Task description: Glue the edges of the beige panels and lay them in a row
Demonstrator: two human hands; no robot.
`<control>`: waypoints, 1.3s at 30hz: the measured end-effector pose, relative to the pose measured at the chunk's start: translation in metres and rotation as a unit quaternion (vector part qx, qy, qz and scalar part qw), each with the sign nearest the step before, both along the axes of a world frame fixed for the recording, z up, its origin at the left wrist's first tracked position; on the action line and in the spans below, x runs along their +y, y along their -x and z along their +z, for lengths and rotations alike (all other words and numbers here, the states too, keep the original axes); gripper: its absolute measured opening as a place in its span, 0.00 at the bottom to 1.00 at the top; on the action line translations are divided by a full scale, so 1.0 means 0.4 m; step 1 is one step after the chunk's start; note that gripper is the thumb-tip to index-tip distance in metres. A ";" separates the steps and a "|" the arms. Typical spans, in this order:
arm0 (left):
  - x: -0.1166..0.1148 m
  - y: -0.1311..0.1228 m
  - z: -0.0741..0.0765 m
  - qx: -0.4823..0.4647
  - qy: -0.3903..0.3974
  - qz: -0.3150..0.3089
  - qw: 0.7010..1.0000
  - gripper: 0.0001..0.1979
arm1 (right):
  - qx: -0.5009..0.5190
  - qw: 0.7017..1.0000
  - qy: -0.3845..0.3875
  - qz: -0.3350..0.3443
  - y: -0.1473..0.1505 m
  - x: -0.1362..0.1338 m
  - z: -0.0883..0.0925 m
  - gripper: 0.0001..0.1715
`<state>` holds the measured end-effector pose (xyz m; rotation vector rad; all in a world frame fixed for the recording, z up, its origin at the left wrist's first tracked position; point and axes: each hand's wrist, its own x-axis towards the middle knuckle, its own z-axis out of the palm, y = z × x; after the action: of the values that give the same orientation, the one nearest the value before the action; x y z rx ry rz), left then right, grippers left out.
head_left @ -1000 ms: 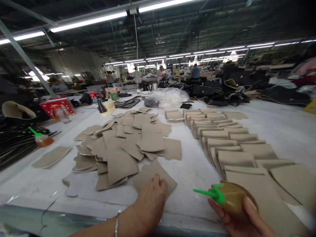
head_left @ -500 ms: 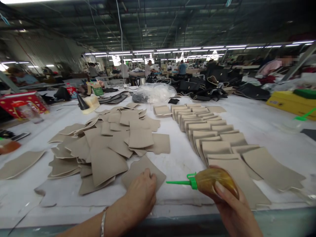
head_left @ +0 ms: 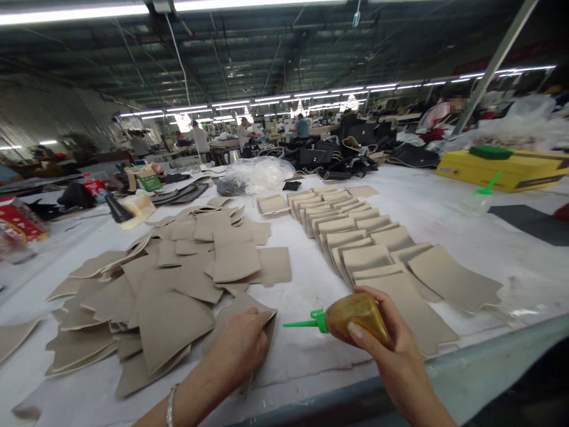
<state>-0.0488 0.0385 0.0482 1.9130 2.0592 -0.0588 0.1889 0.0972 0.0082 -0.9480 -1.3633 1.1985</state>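
My left hand (head_left: 242, 341) pinches the edge of a grey-beige cut piece (head_left: 226, 314), perhaps leather or fabric, and its near side is lifted and bent. In my right hand (head_left: 382, 332) is a squeeze bottle (head_left: 353, 317) of amber liquid, held on its side. Its green nozzle (head_left: 300, 324) points left toward the piece, without touching it. Left of my hands spreads a loose pile of similar pieces (head_left: 173, 323). To the right runs an overlapping row of them (head_left: 367, 258), many folded upward.
A clear plastic bag (head_left: 262, 172) and black bags (head_left: 333, 154) lie at the back of the white table (head_left: 306, 362). On the right are a yellow box (head_left: 502, 169) and a second bottle with a green nozzle (head_left: 478, 201). A black cone (head_left: 118, 207) stands left. People work farther off.
The view has turned right. My left hand has raised the piece's edge, which lay flat before. The bottle is still in my right hand, its nozzle still pointing left.
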 end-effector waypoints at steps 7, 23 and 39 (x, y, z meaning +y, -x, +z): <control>0.030 0.014 -0.026 -0.052 -0.048 -0.016 0.997 0.19 | -0.136 0.977 -0.163 0.002 0.046 0.017 0.010 0.29; 0.026 0.031 -0.029 -0.107 -0.068 -0.030 0.991 0.10 | -0.261 0.927 -0.270 0.024 0.086 0.021 0.011 0.29; 0.017 0.044 -0.050 -0.107 -0.093 -0.050 0.989 0.14 | -0.241 0.937 -0.252 0.019 0.071 0.034 -0.009 0.27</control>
<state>-0.0664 0.0452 0.0281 2.0300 1.8840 0.3127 0.1604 0.1109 0.0045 -0.8669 -1.9669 0.5959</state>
